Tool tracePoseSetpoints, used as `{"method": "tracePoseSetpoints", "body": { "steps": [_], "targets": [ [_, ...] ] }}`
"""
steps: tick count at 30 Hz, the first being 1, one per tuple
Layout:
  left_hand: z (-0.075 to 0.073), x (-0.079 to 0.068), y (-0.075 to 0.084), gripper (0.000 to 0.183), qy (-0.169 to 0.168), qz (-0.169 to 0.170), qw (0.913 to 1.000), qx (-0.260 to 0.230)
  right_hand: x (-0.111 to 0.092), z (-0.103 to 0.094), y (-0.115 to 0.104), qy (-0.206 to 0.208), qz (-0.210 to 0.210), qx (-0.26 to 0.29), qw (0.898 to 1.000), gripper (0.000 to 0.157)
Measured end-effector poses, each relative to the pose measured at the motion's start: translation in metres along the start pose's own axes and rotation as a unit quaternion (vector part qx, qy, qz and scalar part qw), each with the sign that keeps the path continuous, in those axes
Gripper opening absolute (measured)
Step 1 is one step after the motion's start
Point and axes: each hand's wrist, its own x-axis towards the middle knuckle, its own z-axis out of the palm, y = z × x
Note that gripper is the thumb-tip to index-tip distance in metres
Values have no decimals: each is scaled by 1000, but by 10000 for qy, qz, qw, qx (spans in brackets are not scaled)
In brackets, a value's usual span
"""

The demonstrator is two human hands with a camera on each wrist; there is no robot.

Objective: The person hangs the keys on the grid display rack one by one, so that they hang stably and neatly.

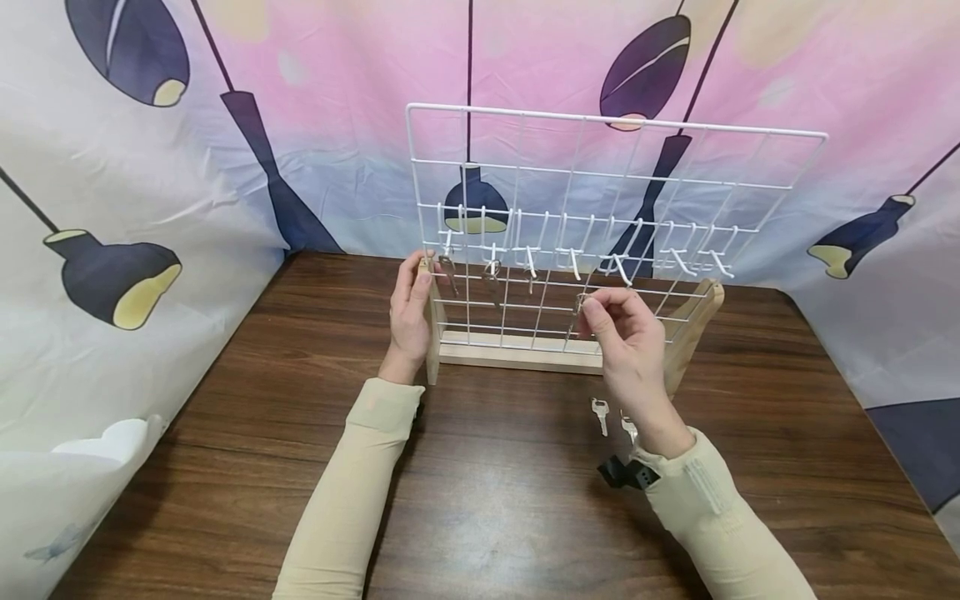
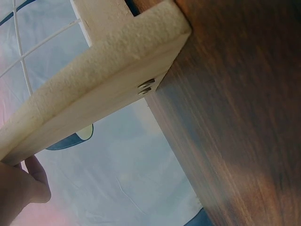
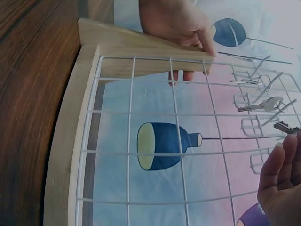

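A white wire grid rack on a wooden stand carries a row of white hooks. My left hand grips the top of the stand's left side piece, thumb on one side and fingers on the other. Between thumb and fingertips, my right hand pinches a small metal key in front of the grid, below the middle hooks. Keys hang from the three leftmost hooks, among them a silver key. On the table under my right wrist lie a key and another key, partly covered.
The rack stands on a dark wood table. Behind it and at the sides hangs a patterned cloth. The several hooks to the right, such as one hook, carry no key. A black strap sits at my right wrist.
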Motion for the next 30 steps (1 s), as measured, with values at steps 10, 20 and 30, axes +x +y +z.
{"method": "tracePoseSetpoints", "body": {
  "steps": [10,20,30],
  "targets": [
    [0,1,0,36,14,-39,10000,-56,5,5,-5,115,192,280,9994,5],
    [0,1,1,37,15,-36,10000,-58,7,13,-4,429,545,714,9950,7],
    [-1,0,1,39,-34,-77,10000,29,10,15,-3,541,904,1172,9875,8]
  ]
}}
